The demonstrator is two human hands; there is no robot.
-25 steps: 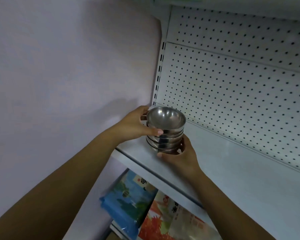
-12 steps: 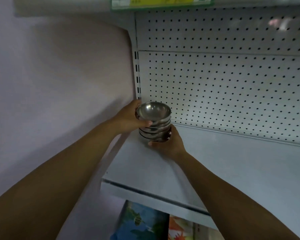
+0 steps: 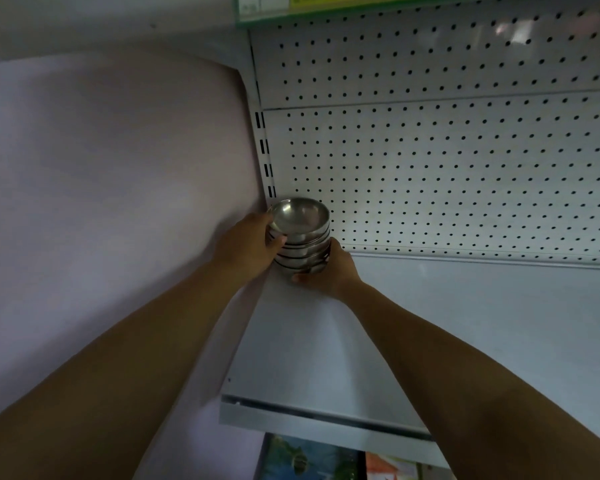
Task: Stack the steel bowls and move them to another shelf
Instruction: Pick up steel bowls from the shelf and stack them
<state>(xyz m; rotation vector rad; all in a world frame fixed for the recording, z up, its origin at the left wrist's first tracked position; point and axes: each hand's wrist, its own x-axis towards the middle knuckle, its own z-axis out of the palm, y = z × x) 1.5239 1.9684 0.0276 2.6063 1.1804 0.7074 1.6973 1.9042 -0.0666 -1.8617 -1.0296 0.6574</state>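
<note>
Matte white shelf (image 3: 465, 323) bears shiny nested steel bowls (image 3: 300, 233).

both arms stretch forward; left grip (image 3: 252, 245) clasps the bowl stack (image 3: 300, 233) high, right grip (image 3: 331, 271) cups it lower, opposite.

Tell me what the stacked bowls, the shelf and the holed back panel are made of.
The bowls look like polished steel: silvery grey, with soft reflections inside the top one. The shelf seems painted sheet metal, smooth matt white with a folded front lip. The back panel looks alike, punched with regular holes; the paint leaves that unsure.
</note>
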